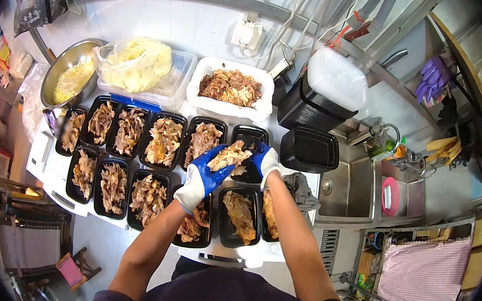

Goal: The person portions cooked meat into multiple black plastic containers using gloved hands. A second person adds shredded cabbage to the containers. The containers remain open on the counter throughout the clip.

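Observation:
A piece of cooked meat (230,156), pale with shreds hanging from it, rests in the fingers of my left hand (206,178), which wears a blue-coated white glove. Gloved the same way, my right hand (267,160) is at the right side of a black plastic tray (249,133); its fingertips are partly hidden, and I cannot tell whether they hold anything. A little meat lies in that tray, under the held piece. Just left stands a tray of shredded meat (205,139). Nearer to me, another tray holds a larger browned piece of meat (240,217).
More filled black trays (164,141) line the white table. Behind them stand a lined white tub of meat (230,87), a bag of pale yellow food (137,63) and a steel bowl (71,73). Stacked black trays (310,149), a grey cloth (301,191) and a steel sink (348,189) are right.

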A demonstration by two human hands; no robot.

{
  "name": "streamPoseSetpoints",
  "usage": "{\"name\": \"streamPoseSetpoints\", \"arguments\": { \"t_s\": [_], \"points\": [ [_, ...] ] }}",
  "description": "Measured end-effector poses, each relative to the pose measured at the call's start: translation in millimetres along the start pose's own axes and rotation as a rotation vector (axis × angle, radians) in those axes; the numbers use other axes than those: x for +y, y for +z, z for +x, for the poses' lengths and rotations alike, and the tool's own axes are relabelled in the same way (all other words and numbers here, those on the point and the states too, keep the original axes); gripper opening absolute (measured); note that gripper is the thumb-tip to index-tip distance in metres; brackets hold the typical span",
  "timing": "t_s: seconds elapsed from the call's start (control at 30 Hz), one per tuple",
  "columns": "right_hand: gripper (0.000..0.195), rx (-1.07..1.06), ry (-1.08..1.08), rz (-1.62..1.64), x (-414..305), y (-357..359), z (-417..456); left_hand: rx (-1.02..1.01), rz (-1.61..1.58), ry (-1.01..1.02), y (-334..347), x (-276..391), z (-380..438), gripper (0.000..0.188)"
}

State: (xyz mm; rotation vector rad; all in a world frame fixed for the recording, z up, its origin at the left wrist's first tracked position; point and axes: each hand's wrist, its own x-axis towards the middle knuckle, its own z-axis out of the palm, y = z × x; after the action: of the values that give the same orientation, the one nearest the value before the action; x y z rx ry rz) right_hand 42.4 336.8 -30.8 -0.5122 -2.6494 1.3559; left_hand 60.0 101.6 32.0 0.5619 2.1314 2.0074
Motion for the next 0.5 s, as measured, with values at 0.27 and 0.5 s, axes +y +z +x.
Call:
{"name": "streamPoseSetpoints", "arguments": {
  "t_s": [0.27, 0.5],
  "points": [
    [0.03, -0.09, -0.203, 0.234, -61.8, -44.2, -35.7, -0.142, -0.336, -0.109, -2.8, -4.9, 17.4, 0.033],
    [0.02, 0.118, -0.535, 0.042, -62.0, -18.0, -55.1, -0.008, -1.229, -0.335, 29.4, -50.5, 37.2, 0.027]
  ]
}}
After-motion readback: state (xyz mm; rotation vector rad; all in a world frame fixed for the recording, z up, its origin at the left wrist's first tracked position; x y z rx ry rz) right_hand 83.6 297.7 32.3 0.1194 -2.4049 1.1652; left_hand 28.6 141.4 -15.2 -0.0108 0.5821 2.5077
